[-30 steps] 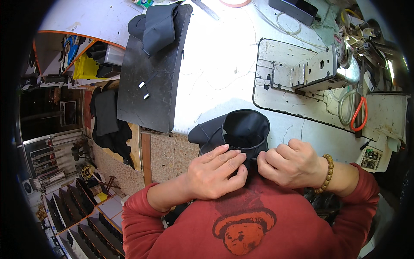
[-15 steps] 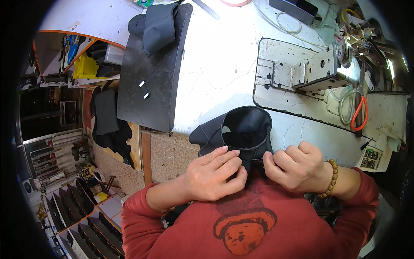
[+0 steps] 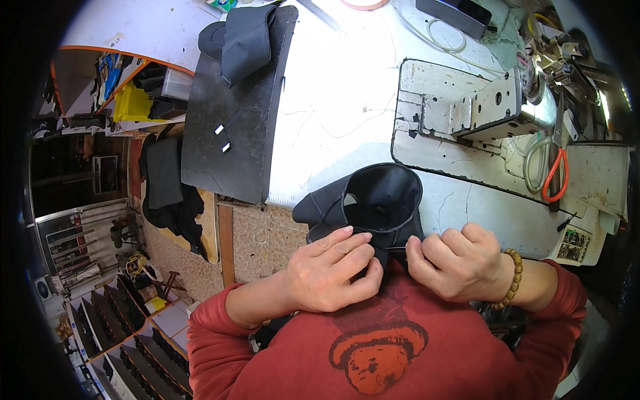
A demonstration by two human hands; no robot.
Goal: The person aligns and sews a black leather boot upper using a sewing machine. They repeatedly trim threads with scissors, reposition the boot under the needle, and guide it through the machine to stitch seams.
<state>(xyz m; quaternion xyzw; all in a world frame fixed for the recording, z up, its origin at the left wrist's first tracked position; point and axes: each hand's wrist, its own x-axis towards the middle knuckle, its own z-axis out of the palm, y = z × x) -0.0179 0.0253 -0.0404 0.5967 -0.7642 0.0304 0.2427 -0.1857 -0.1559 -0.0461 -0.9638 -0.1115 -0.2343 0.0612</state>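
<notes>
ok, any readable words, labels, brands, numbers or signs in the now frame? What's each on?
None I can read, so nothing to quote.
Two white tags on the black board: too small.
White table, near edge: faint marks, too small.
Green package: cut off, unclear.
Red sweatshirt: picture print, no lettering I can make out.
Black piece in the hands: none visible.

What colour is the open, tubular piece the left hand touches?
The tubular piece is black, best in head view.

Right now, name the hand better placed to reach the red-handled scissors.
The right hand, probably: it is nearer the red-handled scissors, on that same side; the left hand is farther off, its fingers on the black tubular piece.
</notes>
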